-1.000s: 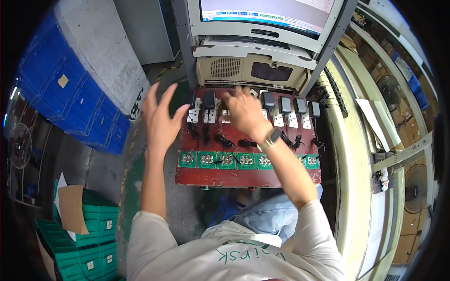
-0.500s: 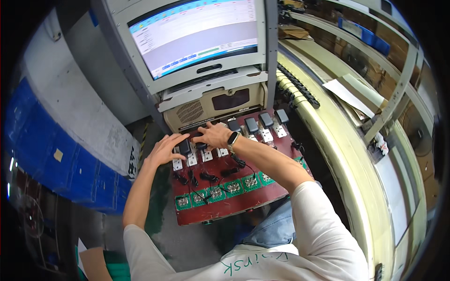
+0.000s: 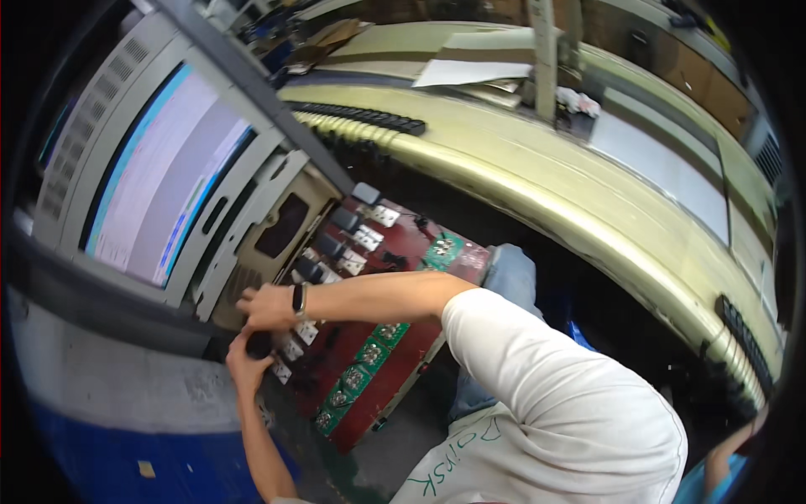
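A red board [image 3: 403, 357] carries a row of white sockets [image 3: 367, 238] with black power adapters [image 3: 345, 220] standing in them. At the near left end of that row, my left hand [image 3: 245, 363] is closed around a dark adapter [image 3: 259, 344], thumb on one side and fingers on the other. Just beyond it my right hand [image 3: 270, 308], with a black watch [image 3: 300, 300] on the wrist, reaches over the adapters. Its fingertips are blurred, and whatever lies under its palm is hidden. Green circuit boards [image 3: 372, 354] line the board's other long side, and black cables lie between.
A screen in a grey cabinet [image 3: 74, 189] stands behind the board, above a beige computer case [image 3: 312, 191]. A long cream conveyor [image 3: 504, 147] runs along the right side. Blue bins [image 3: 168, 458] are at lower left. Another person's arm [image 3: 729, 445] shows at lower right.
My view has swung to the right, so the cabinet and board now sit tilted at the left. Both hands stay at the adapter row, with the right closer to the left.
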